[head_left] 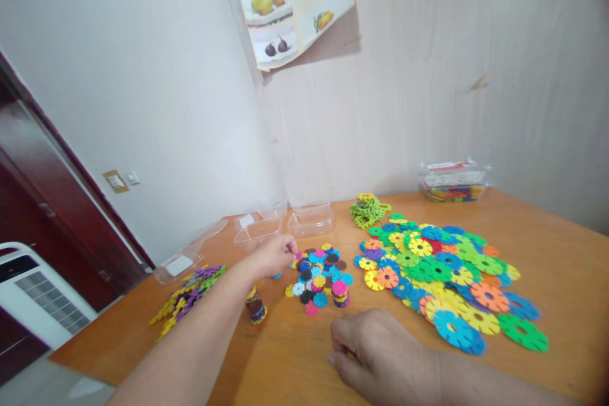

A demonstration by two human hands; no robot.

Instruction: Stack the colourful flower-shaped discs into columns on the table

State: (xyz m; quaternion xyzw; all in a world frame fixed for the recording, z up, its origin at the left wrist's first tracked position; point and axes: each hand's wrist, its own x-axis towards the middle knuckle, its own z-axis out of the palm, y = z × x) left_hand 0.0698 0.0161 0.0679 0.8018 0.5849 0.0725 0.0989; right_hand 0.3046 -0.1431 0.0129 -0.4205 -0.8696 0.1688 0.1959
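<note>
My left hand [275, 256] reaches to the left edge of a pile of small notched plastic discs [318, 271]. Its fingers are pinched together, and what they hold, if anything, is too small to make out. On the table close to my left forearm stand short stacks of discs, one with a brown top [257, 311]. Another stack with a pink top [340, 292] stands at the pile's right front. My right hand [373, 346] rests on the table just in front of that stack, fingers curled in, with nothing seen in them.
Large snowflake discs [447, 273] spread over the right side. A green stack of pieces [367, 212] and a filled clear box [454, 183] stand at the back. Clear trays [311, 221] lie by the wall. Purple and yellow pieces [190, 295] lie at left.
</note>
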